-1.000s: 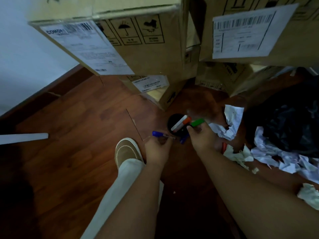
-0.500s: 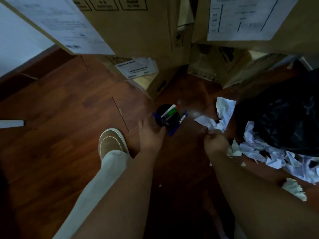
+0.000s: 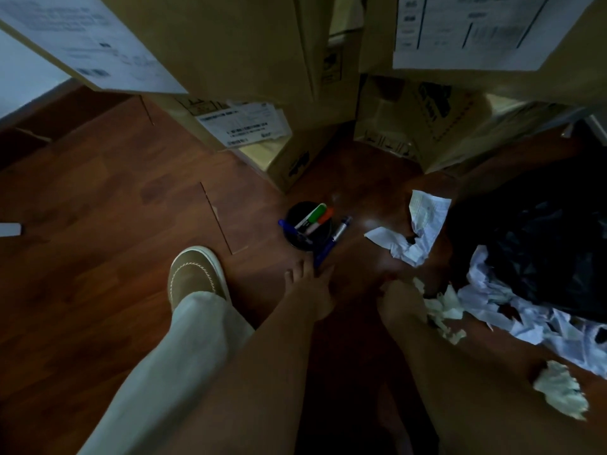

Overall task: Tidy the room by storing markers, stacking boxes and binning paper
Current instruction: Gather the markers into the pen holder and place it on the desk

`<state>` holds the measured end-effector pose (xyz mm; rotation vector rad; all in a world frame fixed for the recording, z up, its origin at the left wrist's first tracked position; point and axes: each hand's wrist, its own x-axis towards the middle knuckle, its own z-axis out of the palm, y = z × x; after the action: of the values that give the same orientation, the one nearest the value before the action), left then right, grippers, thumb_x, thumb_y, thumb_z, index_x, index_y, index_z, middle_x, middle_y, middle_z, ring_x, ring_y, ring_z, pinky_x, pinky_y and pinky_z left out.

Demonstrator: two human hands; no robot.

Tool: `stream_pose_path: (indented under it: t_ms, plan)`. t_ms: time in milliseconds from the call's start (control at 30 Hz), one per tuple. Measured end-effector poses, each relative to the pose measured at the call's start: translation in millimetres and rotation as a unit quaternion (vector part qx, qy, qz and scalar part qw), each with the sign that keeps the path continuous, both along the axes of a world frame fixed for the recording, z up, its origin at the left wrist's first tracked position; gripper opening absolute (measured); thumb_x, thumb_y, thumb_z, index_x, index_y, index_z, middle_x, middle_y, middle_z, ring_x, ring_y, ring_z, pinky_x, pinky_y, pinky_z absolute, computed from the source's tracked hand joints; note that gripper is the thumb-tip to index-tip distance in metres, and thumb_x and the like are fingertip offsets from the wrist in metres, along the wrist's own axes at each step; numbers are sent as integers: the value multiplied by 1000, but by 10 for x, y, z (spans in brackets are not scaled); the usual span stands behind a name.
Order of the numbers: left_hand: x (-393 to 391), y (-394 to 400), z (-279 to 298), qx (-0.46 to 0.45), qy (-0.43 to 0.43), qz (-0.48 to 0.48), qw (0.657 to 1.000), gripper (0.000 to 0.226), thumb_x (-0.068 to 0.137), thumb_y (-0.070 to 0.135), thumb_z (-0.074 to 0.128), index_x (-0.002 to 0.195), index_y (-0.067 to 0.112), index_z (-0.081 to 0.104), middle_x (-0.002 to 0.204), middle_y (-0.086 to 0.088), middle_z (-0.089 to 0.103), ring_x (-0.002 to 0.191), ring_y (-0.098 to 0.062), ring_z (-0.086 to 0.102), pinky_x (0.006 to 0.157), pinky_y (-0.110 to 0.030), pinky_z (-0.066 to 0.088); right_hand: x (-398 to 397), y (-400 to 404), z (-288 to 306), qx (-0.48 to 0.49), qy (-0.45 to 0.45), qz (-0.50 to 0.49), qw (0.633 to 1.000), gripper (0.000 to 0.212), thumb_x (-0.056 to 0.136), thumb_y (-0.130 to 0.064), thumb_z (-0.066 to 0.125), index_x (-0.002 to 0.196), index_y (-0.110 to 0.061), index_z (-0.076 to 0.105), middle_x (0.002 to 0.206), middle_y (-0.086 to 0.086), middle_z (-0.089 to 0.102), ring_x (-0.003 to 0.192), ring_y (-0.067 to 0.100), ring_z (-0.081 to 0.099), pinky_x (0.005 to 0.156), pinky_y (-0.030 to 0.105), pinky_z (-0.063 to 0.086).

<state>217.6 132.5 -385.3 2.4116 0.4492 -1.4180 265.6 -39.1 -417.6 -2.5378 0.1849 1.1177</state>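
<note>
A black marker cup [image 3: 295,210] stands on the wooden floor and holds a green-capped marker [image 3: 317,212], an orange-capped one [image 3: 326,216] and a blue one [image 3: 285,224]. Another blue marker [image 3: 332,239] lies on the floor against the cup's right side. My left hand [image 3: 308,289] is just below it, fingers straight, fingertips at the marker's near end. My right hand [image 3: 399,302] is down on the floor to the right, fingers curled round a red marker of which only a bit shows. Crumpled white paper [image 3: 423,226] lies right of the cup.
Stacked cardboard boxes [image 3: 256,44] fill the back, with a smaller box [image 3: 407,126] behind the cup. A black bin bag [image 3: 542,241] sits at the right with several paper scraps [image 3: 561,390] around it. My shoe [image 3: 193,274] is left of the hands.
The green and orange markers went from my right hand into the cup, and my left hand's blue marker too. Both hands have drawn back, the right one down beside the paper scraps.
</note>
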Motion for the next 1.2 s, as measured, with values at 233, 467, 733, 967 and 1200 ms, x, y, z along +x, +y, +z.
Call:
stream_pose_path:
  t_ms: [233, 467, 733, 967, 1200]
  plan:
    - [-211, -175, 53, 3, -103, 72, 992, 50, 101, 30, 39, 150, 18, 32, 153, -13, 20, 124, -30, 44, 103, -40, 42, 159, -44, 60, 26, 47, 35, 998, 24, 87, -3, 60, 109, 4, 64, 112, 13, 65, 83, 6, 69, 68, 10, 46]
    - [-463, -3, 454, 17, -221, 149, 964, 18, 93, 30, 56, 97, 15, 64, 108, -5, 56, 87, -22, 60, 72, -29, 45, 445, 124, 540, 130, -21, -48, 990, 27, 77, -14, 72, 104, -10, 68, 88, 4, 67, 80, 14, 59, 73, 20, 40]
    - [-608, 422, 1022, -42, -292, 146, 944, 25, 86, 27, 61, 70, 16, 45, 69, 8, 45, 62, -16, 50, 55, -27, 31, 956, 873, 1487, 348, -118, -176, 913, 22, 77, -21, 67, 98, -25, 72, 91, 2, 71, 84, 19, 66, 81, 36, 53]
    - [-448, 934, 1233, 23, -411, 222, 884, 18, 78, 12, 70, 68, 9, 55, 73, -1, 55, 63, -20, 53, 57, -29, 37, 656, 1100, 1231, 275, -86, -25, 957, 31, 85, -13, 67, 115, -19, 69, 111, 3, 70, 105, 19, 64, 84, 21, 44]
    - [41, 1005, 1092, 22, -347, 121, 930, 14, 82, 17, 65, 77, 6, 58, 102, -16, 57, 82, -38, 62, 62, -31, 42, 491, 978, 926, 242, -63, -80, 965, 36, 89, -15, 61, 124, -17, 61, 100, 7, 66, 92, 21, 59, 80, 31, 45]
